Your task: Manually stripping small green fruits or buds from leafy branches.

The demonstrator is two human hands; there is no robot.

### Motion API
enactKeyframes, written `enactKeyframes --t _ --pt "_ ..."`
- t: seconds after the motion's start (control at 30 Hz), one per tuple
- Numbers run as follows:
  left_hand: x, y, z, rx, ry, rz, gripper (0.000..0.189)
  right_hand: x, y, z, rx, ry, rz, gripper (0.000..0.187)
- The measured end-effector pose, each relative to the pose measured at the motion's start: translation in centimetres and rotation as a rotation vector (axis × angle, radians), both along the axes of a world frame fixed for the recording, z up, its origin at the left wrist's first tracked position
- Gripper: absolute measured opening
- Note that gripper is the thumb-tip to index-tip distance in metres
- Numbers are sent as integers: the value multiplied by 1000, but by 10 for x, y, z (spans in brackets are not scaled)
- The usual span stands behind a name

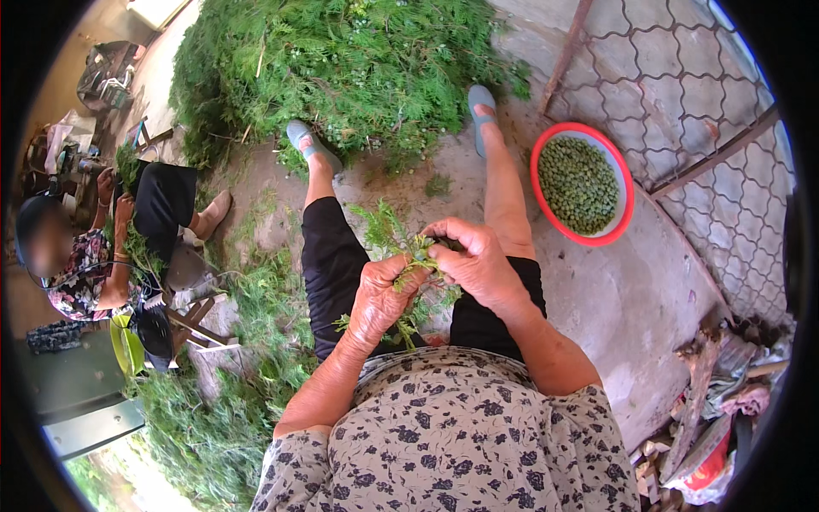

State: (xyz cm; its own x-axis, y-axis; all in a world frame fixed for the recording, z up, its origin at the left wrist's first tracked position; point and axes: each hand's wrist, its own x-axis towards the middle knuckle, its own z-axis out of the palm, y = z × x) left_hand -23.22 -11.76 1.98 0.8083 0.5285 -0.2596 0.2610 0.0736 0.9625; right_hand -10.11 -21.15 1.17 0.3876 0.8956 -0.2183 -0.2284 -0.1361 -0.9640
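My left hand [385, 299] grips a green conifer sprig [382, 230] above my lap, its feathery end pointing away from me. Close beside it, my right hand [472, 261] has thumb and fingers pinched together at the same sprig; whether a cone lies between them is hidden. Further out, a large heap of cut conifer branches [345, 70] with small pale green cones lies at my feet. To the right, a white basin with a red rim [629, 198] stands on the concrete floor, holding many small green cones [576, 185].
On the left a seated co-worker [83, 256] holds conifer sprigs, beside a wooden stool [198, 320]. More cut greenery [211, 422] lies at the lower left. A rusty metal mesh panel [678, 83] is at the upper right, with firewood [691, 397] and plastic bags at the lower right.
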Motion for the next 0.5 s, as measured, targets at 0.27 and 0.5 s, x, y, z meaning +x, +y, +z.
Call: enactKeyframes --t 0.27,0.5 --pt "3 -3 -13 251 -91 61 17 -10 5 -8 35 603 -264 15" --pt "5 -5 -14 228 -69 14 15 14 -4 -26 51 787 -232 10"
